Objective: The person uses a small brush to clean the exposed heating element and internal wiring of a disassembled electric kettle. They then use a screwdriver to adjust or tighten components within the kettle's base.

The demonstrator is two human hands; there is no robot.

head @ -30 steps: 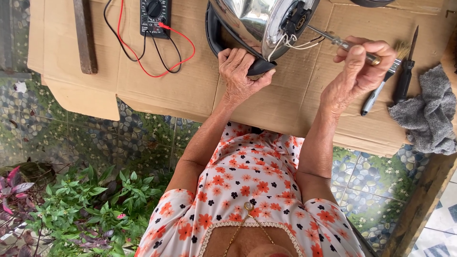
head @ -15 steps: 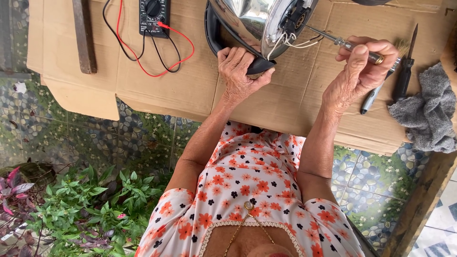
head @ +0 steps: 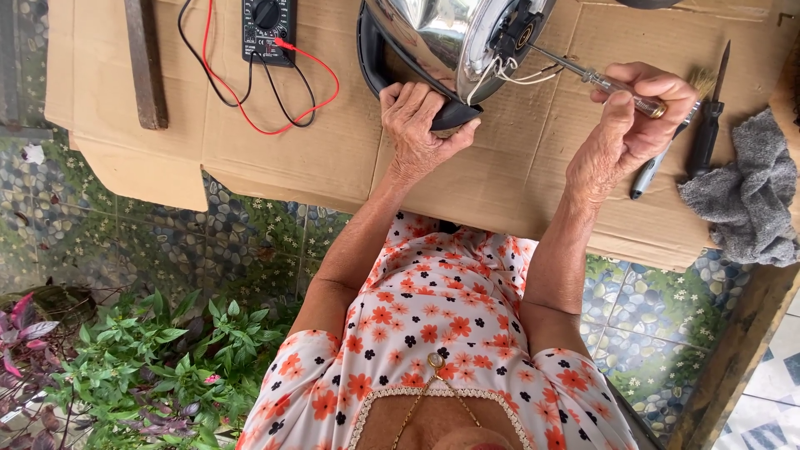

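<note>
1. Outdoors by the look of it: pebble-pattern tiles and leafy green plants (head: 158,350) below, and a flattened cardboard sheet (head: 333,142) serving as the work surface.
2. Main thing is a shiny metal electric kettle (head: 442,37) lying on its side on the cardboard, base turned toward the right so the wiring and a black connector block (head: 512,29) are exposed. Thin pale wires (head: 517,77) hang out of it.
3. Left hand (head: 421,125) is wrapped over the black handle (head: 392,79), fingers curled and pressed together around it, thumb on the near side.
4. Right hand (head: 629,117) pinches a screwdriver (head: 596,79) with a clear handle between thumb and bunched fingertips, shaft pointing into the kettle's base.
5. Handling-wise, my guess: the polished shell looks slippery and would roll on its side, so the plastic handle is the sane place to grip. Body seems stiff and lightish when empty; those wires and the connector look like the fragile bit, so I'd keep fingers off them.
6. Other stuff around: a black multimeter (head: 268,29) with red and black leads (head: 283,100) at top left, a wooden strip (head: 146,62) further left, a second black-handled screwdriver (head: 708,125) and a pen-like tool (head: 654,167) on the right, plus a grey rag (head: 746,192).
</note>
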